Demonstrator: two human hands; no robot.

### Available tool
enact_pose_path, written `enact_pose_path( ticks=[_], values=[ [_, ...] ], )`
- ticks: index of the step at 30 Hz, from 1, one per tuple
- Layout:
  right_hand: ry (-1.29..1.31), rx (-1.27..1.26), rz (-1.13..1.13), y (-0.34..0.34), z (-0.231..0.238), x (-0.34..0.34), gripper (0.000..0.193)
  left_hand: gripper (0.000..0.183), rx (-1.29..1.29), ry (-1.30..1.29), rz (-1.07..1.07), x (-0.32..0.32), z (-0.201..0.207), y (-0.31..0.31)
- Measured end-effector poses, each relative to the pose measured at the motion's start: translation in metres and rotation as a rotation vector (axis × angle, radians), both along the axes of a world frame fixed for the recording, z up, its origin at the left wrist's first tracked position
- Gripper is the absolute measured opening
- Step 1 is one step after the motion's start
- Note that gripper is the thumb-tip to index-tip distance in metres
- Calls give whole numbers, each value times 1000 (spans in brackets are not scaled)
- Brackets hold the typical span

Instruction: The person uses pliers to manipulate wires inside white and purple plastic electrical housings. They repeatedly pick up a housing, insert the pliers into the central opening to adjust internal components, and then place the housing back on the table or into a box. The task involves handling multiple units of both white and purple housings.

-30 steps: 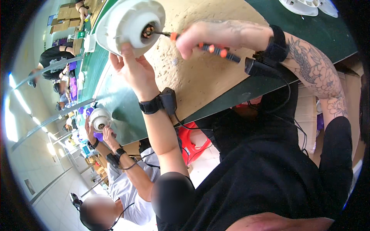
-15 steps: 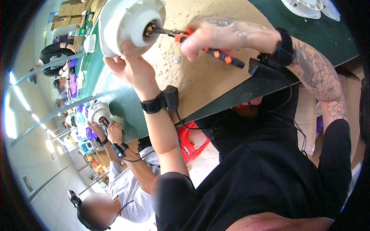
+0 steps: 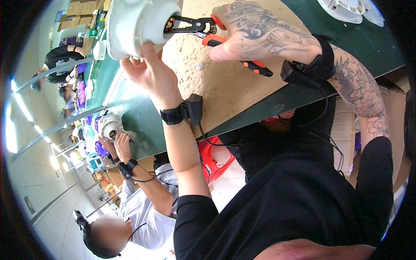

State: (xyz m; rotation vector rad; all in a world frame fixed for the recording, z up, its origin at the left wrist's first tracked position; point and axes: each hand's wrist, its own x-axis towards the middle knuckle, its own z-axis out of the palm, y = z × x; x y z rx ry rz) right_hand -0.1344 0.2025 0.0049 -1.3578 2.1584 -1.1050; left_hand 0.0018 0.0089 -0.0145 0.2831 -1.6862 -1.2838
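Note:
A white round plastic housing point(image 3: 134, 26) is held up at the top of the head view, its open neck turned to the right. My left hand point(image 3: 149, 76) grips its lower edge with thumb and fingers, partly hidden behind the rim. My right hand point(image 3: 255, 32) is closed around pliers point(image 3: 197, 27) with black jaws and orange-and-black handles. The jaw tips reach into the neck, beside copper-coloured parts point(image 3: 170, 24) inside. Exactly what the tips touch is too small to tell.
A brown board point(image 3: 229, 95) lies on the green table point(image 3: 364, 47). More white plastic parts point(image 3: 342, 9) lie at the far right. On the left, a co-worker point(image 3: 147, 212) handles a similar white housing point(image 3: 108, 125). A red stool point(image 3: 214, 162) stands below the table edge.
My right hand has rolled over, showing its back more, and the pliers have turned with their jaws now seen broadside. The housing has shifted slightly up and left. The co-worker's hands have moved.

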Motion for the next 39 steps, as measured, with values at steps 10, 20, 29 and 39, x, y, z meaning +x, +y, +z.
enact_pose_path(
  ticks=[10,20,29,39],
  values=[
    [-976,-37,350,-6,-19,3,35,48,202,-118,26,2,-4,-1],
    [-334,93,127,-1,2,-1,37,53,-15,-51,-2,3,4,-4],
    [-558,55,254,-7,-4,2,34,59,27,-42,-61,6,-4,-8],
    [-927,-95,318,-11,-25,0,37,48,128,49,-34,0,-5,-1]
  ],
)
